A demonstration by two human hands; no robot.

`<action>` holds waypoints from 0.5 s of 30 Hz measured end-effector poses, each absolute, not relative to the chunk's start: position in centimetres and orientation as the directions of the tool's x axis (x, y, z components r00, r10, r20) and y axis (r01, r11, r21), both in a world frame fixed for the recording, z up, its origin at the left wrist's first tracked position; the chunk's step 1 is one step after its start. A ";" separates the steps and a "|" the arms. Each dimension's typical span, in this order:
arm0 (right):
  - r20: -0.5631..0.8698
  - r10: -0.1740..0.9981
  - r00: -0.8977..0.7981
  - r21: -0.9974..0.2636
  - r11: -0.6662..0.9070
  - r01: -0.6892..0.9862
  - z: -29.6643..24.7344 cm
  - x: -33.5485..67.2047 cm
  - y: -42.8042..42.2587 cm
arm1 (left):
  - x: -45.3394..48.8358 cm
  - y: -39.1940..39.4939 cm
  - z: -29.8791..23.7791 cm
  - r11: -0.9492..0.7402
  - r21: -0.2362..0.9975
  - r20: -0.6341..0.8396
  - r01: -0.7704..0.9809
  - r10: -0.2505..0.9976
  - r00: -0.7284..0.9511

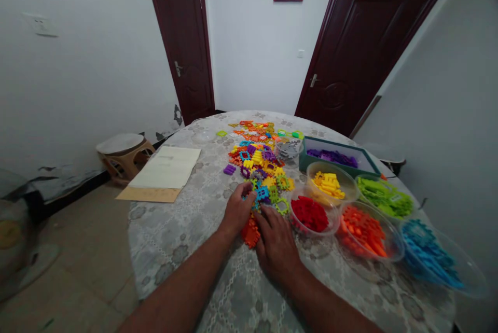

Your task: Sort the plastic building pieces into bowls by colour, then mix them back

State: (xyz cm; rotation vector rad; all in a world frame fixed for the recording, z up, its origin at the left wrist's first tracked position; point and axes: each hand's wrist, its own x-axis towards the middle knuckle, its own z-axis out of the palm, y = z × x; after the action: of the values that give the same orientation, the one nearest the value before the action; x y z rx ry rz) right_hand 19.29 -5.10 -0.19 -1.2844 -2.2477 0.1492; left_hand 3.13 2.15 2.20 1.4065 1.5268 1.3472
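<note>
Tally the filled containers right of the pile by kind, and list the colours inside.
Clear bowls: 6 (grey pieces, yellow pieces, red pieces, orange pieces, green pieces, blue pieces)
Box: 1 (purple pieces)
Total: 7

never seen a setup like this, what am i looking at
No machine: these are a person's bare arms, seen from a camera on their head, looking forward and down. The left hand and right hand are close together at the near end of a heap of colourful pieces on a patterned tablecloth. Both seem to touch pieces, but any grip is hidden. To the right, clear bowls hold pieces grouped by colour, near a box of purple ones; paper lies to the left.
</note>
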 end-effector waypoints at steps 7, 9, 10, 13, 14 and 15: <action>0.398 0.827 -0.397 -0.361 0.539 0.761 -0.3 19.2 -5.3 | 3.0 1.5 2.0 -0.090 0.919 0.187 0.383 0.957 -0.221; 0.433 0.817 -0.380 -0.353 0.542 0.762 -0.8 19.1 -5.2 | 3.0 1.4 1.8 -0.075 0.925 0.175 0.374 0.955 -0.241; 0.459 0.806 -0.373 -0.353 0.551 0.757 -1.2 19.2 -5.1 | 3.1 1.4 1.8 -0.067 0.927 0.165 0.370 0.957 -0.239; 0.533 0.763 -0.365 -0.357 0.594 0.720 -2.4 19.7 -4.4 | 3.3 1.2 2.0 -0.049 0.922 0.143 0.383 0.964 -0.222; 0.544 0.752 -0.372 -0.356 0.608 0.709 -2.7 20.0 -4.2 | 3.3 1.1 2.1 -0.049 0.920 0.144 0.390 0.965 -0.220; 0.549 0.742 -0.384 -0.351 0.622 0.700 -2.9 20.3 -4.0 | 3.4 1.0 2.2 -0.050 0.917 0.147 0.396 0.965 -0.219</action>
State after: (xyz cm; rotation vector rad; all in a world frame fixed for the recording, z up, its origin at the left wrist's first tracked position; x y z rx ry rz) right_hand 20.25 -4.00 -2.94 -1.1256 -2.1573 0.0789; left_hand 3.41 1.02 2.20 1.4554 1.6465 1.2575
